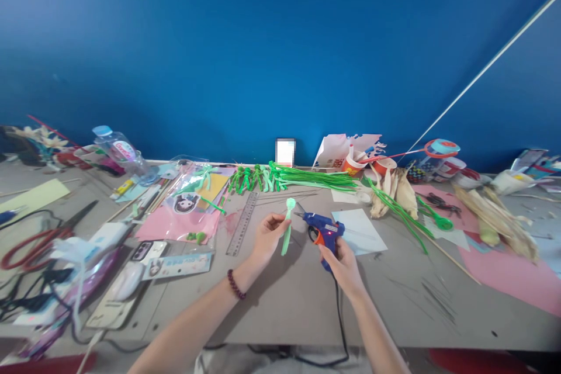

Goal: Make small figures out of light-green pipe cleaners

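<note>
Blue wall [280, 58] behind a grey bench [272, 315]; clock read from the nozzle tip, 12 toward the wall. Pale green fuzzy stem [286, 239] with a round head is seen at 9 o'clock, just beside the tip, pinched between thumb and fingers of the left hand [270, 232]. Blue glue gun [322, 229], orange-triggered, is gripped by its handle in the right hand [342, 262], at 4 o'clock; a red light is shown on its side, and a small pale label whose print cannot be made out.

Other lettering: torn white paper [329, 155] at 1 o'clock is marked with red characters, partly hidden; yellowish print is carried on a red-orange cup [352, 166] beside it, too small to read. Bottle [120, 151] at 10: pink-and-white label, script blurred. Steel ruler [242, 227] at 9: graduations visible, numerals unreadable. Printed packet [177, 266] at 8: cartoon figure, pale blurred characters. Green stems [315, 178] are bundled at 12.
</note>
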Motion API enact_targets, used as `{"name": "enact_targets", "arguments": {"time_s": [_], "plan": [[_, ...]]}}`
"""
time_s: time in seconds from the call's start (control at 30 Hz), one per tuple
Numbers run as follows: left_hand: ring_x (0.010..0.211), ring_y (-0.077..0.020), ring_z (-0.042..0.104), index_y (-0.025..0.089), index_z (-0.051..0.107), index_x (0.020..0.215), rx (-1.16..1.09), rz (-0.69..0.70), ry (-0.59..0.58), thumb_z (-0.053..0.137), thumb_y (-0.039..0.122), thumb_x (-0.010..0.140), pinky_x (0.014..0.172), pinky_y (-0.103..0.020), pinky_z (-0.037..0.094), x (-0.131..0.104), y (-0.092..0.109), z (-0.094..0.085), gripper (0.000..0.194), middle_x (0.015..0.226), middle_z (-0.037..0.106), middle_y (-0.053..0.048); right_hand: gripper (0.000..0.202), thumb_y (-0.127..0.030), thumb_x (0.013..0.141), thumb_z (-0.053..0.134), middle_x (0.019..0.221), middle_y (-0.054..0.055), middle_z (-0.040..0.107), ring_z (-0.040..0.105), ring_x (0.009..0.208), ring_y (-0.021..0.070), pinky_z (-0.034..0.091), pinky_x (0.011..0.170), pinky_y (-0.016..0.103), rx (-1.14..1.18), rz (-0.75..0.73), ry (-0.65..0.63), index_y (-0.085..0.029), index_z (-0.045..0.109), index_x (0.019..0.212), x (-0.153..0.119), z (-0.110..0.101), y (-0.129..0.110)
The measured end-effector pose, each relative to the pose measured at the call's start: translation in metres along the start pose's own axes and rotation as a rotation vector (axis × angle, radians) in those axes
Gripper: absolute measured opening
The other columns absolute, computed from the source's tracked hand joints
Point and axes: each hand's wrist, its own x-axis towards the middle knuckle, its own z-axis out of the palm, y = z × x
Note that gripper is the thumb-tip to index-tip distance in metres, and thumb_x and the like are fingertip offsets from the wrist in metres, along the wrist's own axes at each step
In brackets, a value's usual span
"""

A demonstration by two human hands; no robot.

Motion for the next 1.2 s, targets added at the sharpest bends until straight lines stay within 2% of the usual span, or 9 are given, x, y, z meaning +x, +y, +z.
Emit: {"name": "enact_targets", "arguments": {"time_s": [0.33, 0.67, 1.0, 1.2], "plan": [[0.047, -0.0091, 0.053, 0.014, 0.062, 0.059, 0.005, -0.002, 0.014, 0.083, 0.026, 0.048, 0.045, -0.020, 0.041, 0.001, -0.007, 0.003, 0.027, 0.053, 0.060, 0.001, 0.030, -0.042, 0.077, 0.061, 0.061, -0.001, 0.057, 0.051, 0.053, 0.0128, 0.042, 0.049, 0.024, -0.087, -0.040, 0.003, -0.015, 0.056, 0.089, 0.001, 0.000, 0.007], [0.050, -0.0089, 0.053, 0.014, 0.062, 0.062, 0.013, 0.009, -0.010, 0.082, 0.025, 0.051, 0.048, -0.020, 0.043, 0.002, -0.010, 0.001, 0.025, 0.055, 0.060, 0.002, 0.030, -0.042, 0.078, 0.060, 0.061, -0.001, 0.057, 0.052, 0.054, 0.0133, 0.042, 0.050, 0.024, -0.125, -0.056, 0.000, -0.015, 0.057, 0.090, 0.001, -0.001, 0.011], [0.053, -0.0098, 0.056, 0.015, 0.062, 0.063, 0.023, 0.021, -0.027, 0.083, 0.031, 0.052, 0.051, -0.021, 0.044, 0.001, -0.008, 0.000, 0.029, 0.057, 0.061, 0.001, 0.033, -0.044, 0.076, 0.061, 0.063, 0.000, 0.058, 0.053, 0.055, 0.0138, 0.043, 0.050, 0.024, -0.131, -0.068, 0.032, -0.015, 0.059, 0.090, 0.002, -0.003, 0.014], [0.055, -0.0110, 0.059, 0.015, 0.064, 0.064, -0.006, -0.055, -0.026, 0.084, 0.030, 0.051, 0.053, -0.021, 0.046, -0.001, -0.004, 0.001, 0.028, 0.058, 0.064, 0.000, 0.031, -0.043, 0.078, 0.061, 0.064, 0.001, 0.058, 0.051, 0.055, 0.0132, 0.043, 0.049, 0.024, -0.129, -0.073, 0.021, -0.015, 0.059, 0.090, 0.001, -0.001, 0.008]]}}
